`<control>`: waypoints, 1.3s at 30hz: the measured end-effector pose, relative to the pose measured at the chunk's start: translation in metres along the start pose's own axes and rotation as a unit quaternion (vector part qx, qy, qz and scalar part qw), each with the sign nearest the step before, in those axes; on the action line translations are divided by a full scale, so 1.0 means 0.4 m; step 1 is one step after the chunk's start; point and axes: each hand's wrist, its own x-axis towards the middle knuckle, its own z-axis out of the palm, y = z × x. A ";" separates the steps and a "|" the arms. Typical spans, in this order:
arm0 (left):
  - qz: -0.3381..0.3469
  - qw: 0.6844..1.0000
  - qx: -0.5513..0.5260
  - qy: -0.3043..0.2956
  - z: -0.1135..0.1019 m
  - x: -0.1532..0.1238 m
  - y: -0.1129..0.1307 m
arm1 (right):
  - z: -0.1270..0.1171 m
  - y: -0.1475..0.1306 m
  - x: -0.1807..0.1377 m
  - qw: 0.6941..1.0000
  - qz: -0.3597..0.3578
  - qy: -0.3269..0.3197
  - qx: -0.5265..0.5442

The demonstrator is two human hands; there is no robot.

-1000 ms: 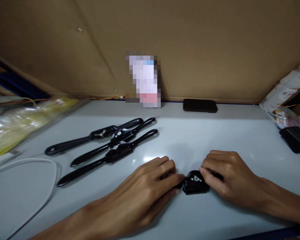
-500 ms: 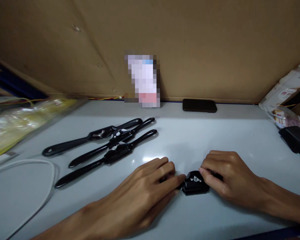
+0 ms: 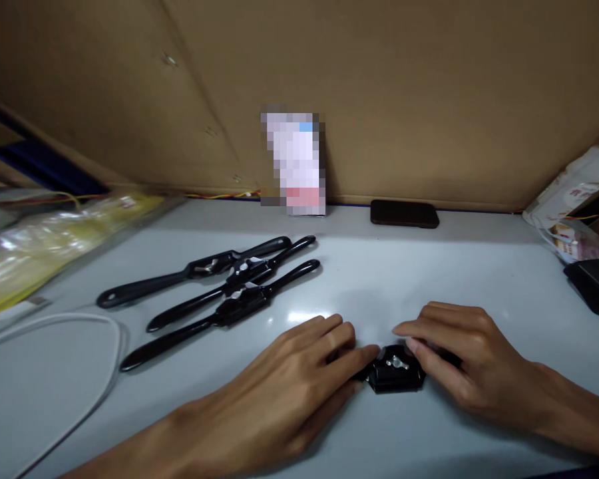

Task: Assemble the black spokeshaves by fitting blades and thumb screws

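Observation:
A small black tool body [image 3: 396, 374] with a silver wing screw on top lies on the white table [image 3: 429, 266] near the front edge. My left hand [image 3: 299, 372] rests on the table at its left side, fingers curled, fingertips touching the piece. My right hand [image 3: 454, 352] holds its right side, fingers bent over it and the index tip reaching toward the screw. The tool's handles, if any, are hidden under both hands. Three black two-handled tools [image 3: 219, 293] lie side by side to the left.
A dark phone [image 3: 404, 213] lies flat by the cardboard back wall, beside a blurred upright card [image 3: 294, 163]. A plastic bag [image 3: 44, 246] and a white cable [image 3: 80, 372] lie at left. Packets [image 3: 574, 199] and a black box [image 3: 596, 286] sit at right.
The view shifted slightly. My right index finger has stretched forward over the black piece; both hands otherwise stay on it in the same place.

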 end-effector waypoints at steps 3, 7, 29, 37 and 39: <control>0.005 1.000 0.002 0.005 0.002 0.001 -0.001 | 0.007 -0.015 -0.001 1.000 -0.015 0.006 0.005; 0.004 1.000 0.001 0.007 0.004 0.002 -0.001 | 0.032 -0.027 0.006 0.999 -0.033 -0.006 -0.011; -0.004 1.000 0.005 0.000 0.006 0.002 -0.002 | 0.011 -0.020 -0.003 0.984 -0.136 -0.004 -0.117; -0.004 1.000 -0.003 -0.006 0.007 0.004 -0.003 | 0.016 -0.023 -0.002 0.979 -0.151 0.007 -0.139; -0.009 1.000 -0.004 -0.010 0.006 0.003 -0.003 | 0.016 -0.023 -0.001 0.977 -0.146 0.011 -0.152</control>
